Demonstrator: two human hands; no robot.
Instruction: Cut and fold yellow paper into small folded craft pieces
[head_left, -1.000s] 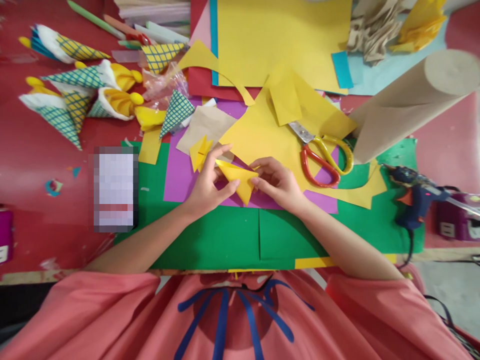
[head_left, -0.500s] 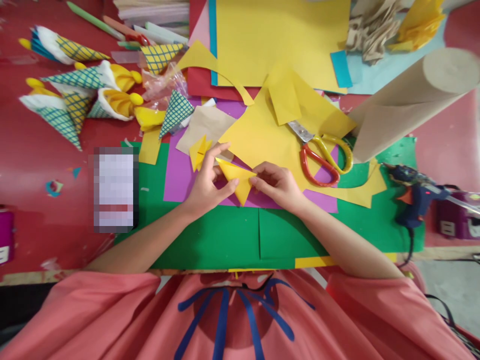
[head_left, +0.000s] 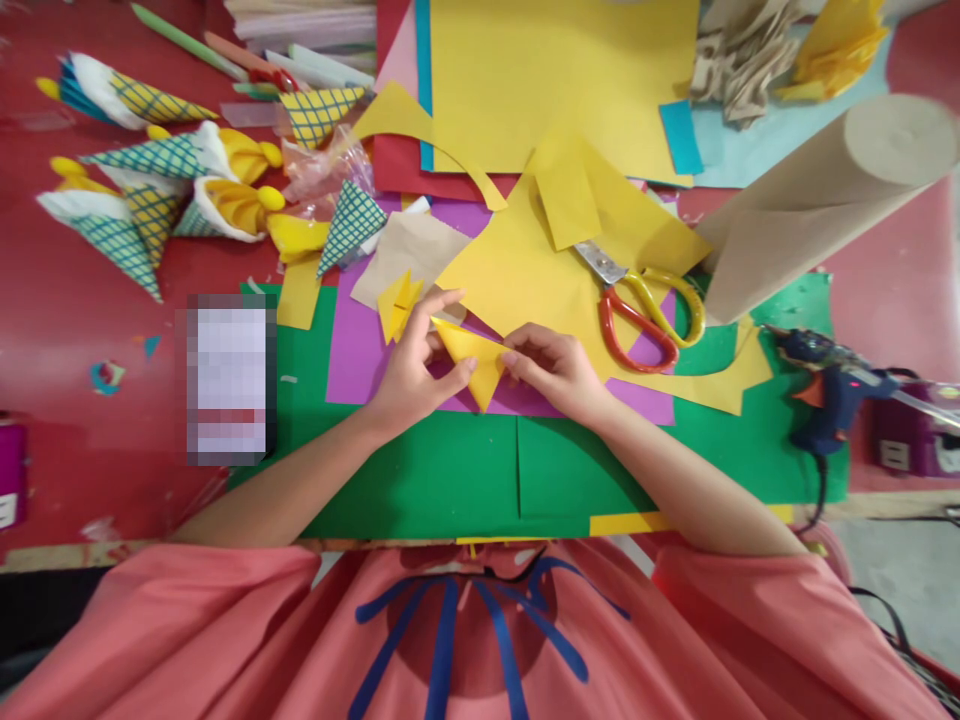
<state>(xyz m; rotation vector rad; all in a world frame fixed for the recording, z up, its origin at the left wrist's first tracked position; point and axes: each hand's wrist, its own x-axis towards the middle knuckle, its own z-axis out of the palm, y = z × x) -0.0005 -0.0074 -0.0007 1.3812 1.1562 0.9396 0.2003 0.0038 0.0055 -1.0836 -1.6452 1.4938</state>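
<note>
A small yellow paper folded into a triangle is held between my two hands above the purple sheet. My left hand pinches its left side, thumb in front and index finger raised above it. My right hand grips the right corner between thumb and fingers. Just left of my left hand lies another folded yellow paper piece, on a beige paper scrap. Beyond my right hand are scissors with one red and one yellow handle, lying on a yellow sheet.
Several checked paper cones lie at the left, near a blurred phone-like object. A thick paper roll and a blue glue gun are at the right. Green sheets cover the table's front; a large yellow sheet lies behind.
</note>
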